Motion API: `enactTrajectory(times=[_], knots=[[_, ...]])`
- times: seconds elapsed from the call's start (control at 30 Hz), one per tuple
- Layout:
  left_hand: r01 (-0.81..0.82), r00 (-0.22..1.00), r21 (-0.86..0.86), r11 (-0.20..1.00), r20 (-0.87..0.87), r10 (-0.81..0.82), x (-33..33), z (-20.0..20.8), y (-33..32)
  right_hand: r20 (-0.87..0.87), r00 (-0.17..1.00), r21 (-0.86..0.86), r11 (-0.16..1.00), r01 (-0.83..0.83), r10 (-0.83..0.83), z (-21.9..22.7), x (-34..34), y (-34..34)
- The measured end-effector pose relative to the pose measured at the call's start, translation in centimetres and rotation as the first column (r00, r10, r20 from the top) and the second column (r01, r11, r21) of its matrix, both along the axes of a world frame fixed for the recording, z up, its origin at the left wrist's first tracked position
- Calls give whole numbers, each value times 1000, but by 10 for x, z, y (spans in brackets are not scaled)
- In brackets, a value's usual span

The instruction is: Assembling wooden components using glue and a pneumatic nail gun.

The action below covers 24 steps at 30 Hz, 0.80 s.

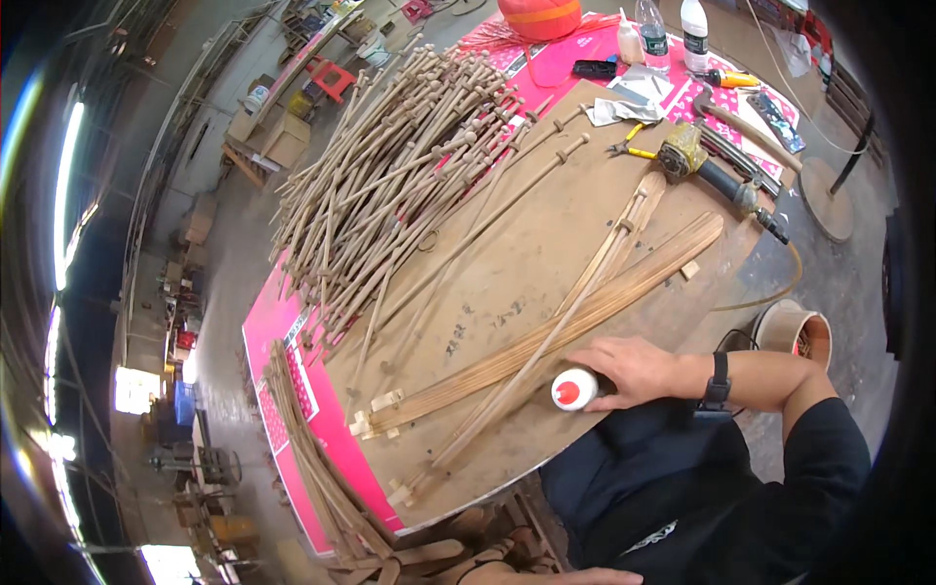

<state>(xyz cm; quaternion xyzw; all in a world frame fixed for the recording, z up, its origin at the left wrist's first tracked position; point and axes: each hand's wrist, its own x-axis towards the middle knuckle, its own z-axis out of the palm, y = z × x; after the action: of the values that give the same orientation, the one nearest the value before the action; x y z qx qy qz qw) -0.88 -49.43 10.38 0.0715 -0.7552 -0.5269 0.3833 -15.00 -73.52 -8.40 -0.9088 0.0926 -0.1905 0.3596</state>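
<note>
Right hand gripping white, red-tipped bottle over brown-covered table; left hand: can't tell; red plastic stool on grey floor.

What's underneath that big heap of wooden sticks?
Pink covering shows through gaps in the heap and past its lower-left end; whatever lies under its thickest part is hidden.

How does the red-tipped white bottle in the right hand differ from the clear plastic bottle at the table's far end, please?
The red-tipped white bottle looks opaque, while the clear plastic bottle is see-through. The right hand grips the white bottle; no hand touches the clear one. The white bottle shows its top to the camera; the clear one shows its labelled side. Both are bottles.
</note>
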Motion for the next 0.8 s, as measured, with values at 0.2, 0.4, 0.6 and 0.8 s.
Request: enactTrajectory(times=[0.2, 0.4, 0.6, 0.8], knots=[[-60, 998, 32, 998, -34, 61, 12, -8, -24, 74, 996, 42, 998, -51, 47, -7, 5, -7], [-821, 365, -265, 506, 436, 822, 90, -39, -87, 56, 996, 4, 998, 70, -70, -7, -26, -28], [-674, -416, -738, -11, 368, 832, 257, -155, -160, -16, 1000, -11, 1000, 9, -9, -9, -11, -23], [-654, -442, -753, 66, 452, 775, 279, -188, -209, -16, 998, 8, 998, 60, -60, -8, -15, -17]])
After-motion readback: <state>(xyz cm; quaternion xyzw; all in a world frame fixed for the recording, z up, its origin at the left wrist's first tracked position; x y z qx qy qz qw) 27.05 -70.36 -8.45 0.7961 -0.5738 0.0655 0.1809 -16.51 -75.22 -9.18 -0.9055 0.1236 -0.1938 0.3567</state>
